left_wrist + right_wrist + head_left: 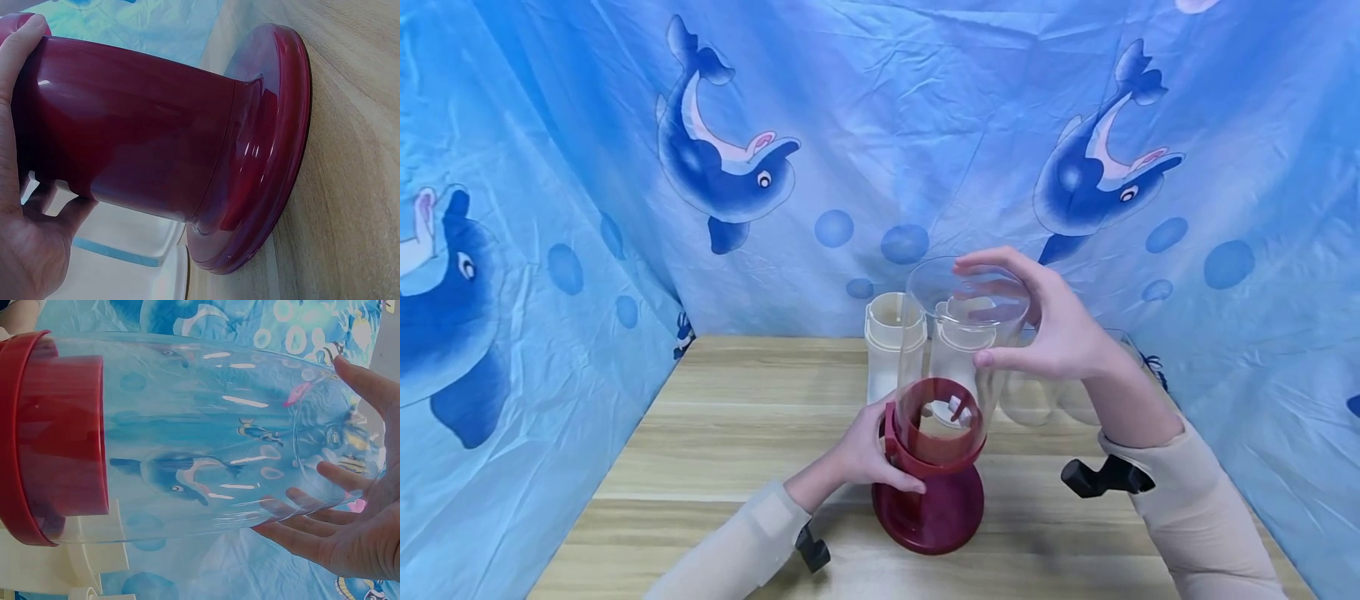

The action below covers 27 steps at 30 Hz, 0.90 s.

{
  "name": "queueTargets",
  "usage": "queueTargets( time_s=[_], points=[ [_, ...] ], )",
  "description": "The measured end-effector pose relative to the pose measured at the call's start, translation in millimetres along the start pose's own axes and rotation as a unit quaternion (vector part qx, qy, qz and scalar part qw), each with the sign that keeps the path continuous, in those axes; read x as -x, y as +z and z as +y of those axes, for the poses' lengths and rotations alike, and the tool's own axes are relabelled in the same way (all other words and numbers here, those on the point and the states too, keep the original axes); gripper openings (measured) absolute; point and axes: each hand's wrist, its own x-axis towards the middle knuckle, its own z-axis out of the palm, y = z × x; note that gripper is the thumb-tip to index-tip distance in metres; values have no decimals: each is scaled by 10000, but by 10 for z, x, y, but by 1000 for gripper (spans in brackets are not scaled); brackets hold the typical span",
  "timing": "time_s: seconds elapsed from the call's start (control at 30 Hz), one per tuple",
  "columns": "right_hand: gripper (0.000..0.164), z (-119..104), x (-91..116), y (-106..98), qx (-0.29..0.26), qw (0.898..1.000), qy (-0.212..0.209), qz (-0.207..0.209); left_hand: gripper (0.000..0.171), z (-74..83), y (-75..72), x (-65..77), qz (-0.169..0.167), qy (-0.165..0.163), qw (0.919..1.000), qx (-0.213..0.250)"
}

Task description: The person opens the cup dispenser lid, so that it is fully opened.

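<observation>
A glossy dark-red pedestal base (928,508) with a wide round foot stands on the table. My left hand (872,450) grips its upper part from the left side, with the thumb across the front. In the left wrist view, the fingers curl round the red body (137,119). A tall clear cylinder (187,444) stands upright on the base. Its lower end surrounds a red inner ring (69,437) and sits inside the outer red rim. My right hand (1048,321) holds the cylinder near its top, thumb on one side and fingers on the other.
Behind the cylinder stand two cream-white containers, one at the left (887,333) and one seen partly through the clear wall. Clear rounded vessels (1026,404) lie to their right, partly behind my right forearm. A blue dolphin-print curtain (865,125) encloses the wooden table (737,417).
</observation>
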Motion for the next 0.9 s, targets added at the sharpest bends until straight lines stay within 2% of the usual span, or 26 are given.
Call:
queueTargets(
  time_s=[0.5,0.73,0.9],
  points=[
    [88,-42,-2,31,170,9998,-22,65,102,-19,4,10,-29,-5,9999,149],
    [93,-119,35,83,478,9985,-269,14,104,-28,12,28,-21,53,9999,118],
    [92,-126,29,98,458,9984,-326,86,103,-36,11,22,-27,47,10000,72]
  ],
)
